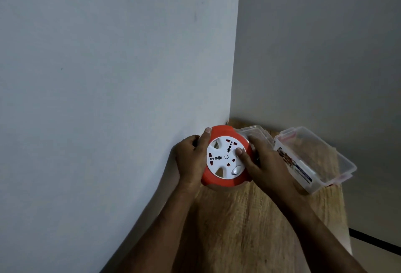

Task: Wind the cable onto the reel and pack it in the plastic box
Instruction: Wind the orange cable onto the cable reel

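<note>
The cable reel (219, 177) is a round orange case with a white socket face (221, 160), held above the wooden table (249, 218). My left hand (192, 160) grips its left rim, thumb over the top edge. My right hand (264, 164) holds the right side, with one finger pressed on the white face. No loose cable shows. The clear plastic box (332, 162) stands open on the table to the right, with a printed label on its near wall. Its clear lid (257, 132) lies behind the reel.
The table sits in a corner, with a grey wall (108, 77) close on the left and another wall (314, 45) behind. The table's right edge (346, 218) drops off just past the box.
</note>
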Available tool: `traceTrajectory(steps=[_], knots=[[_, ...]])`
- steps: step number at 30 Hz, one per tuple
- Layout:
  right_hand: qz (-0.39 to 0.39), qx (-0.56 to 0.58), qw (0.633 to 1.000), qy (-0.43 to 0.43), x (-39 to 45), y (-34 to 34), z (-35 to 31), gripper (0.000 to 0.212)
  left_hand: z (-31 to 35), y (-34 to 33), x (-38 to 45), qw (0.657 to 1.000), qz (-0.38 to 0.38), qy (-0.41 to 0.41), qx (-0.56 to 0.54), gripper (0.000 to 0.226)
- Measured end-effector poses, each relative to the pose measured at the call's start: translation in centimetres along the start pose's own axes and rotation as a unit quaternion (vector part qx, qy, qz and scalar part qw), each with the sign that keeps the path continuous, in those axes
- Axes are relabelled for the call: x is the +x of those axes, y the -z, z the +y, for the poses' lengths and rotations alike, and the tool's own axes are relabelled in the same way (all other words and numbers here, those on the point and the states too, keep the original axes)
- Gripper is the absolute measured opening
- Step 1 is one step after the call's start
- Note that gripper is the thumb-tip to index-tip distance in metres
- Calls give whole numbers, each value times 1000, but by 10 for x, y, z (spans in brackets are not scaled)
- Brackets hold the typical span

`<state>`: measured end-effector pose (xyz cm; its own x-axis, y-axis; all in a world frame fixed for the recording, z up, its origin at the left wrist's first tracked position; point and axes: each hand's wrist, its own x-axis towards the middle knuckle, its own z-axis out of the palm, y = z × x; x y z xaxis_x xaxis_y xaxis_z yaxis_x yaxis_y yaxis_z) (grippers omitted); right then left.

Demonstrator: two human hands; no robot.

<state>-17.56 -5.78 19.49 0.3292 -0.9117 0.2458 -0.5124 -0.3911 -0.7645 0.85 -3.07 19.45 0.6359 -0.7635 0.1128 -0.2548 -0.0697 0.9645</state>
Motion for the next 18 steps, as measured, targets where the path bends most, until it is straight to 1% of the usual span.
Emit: traceTrajectory(steps=[5, 10, 13, 14, 16, 18], knots=[[-11, -16, 999, -28, -4, -17, 20, 69, -30, -3, -12, 998, -3, 70, -11, 44], [-30, -32, 999, -32, -14, -41, 42, 65, -64, 2, -29, 995, 9, 100, -27, 29], [-36, -49, 997, -40, -22, -52, 51, 56, -86, 2, -39, 993, -13, 110, -32, 13], [-40, -55, 997, -45, -25, -56, 55, 54, -94, 2, -43, 993, -26, 110, -24, 14], [-57, -71, 994, -56, -29, -65, 65, 54, -111, 1, -50, 993, -46, 106, 6, 40], [-80, -74, 992, -71, -33, -76, 76, 60, -125, 2, -56, 992, -60, 106, 19, 50]])
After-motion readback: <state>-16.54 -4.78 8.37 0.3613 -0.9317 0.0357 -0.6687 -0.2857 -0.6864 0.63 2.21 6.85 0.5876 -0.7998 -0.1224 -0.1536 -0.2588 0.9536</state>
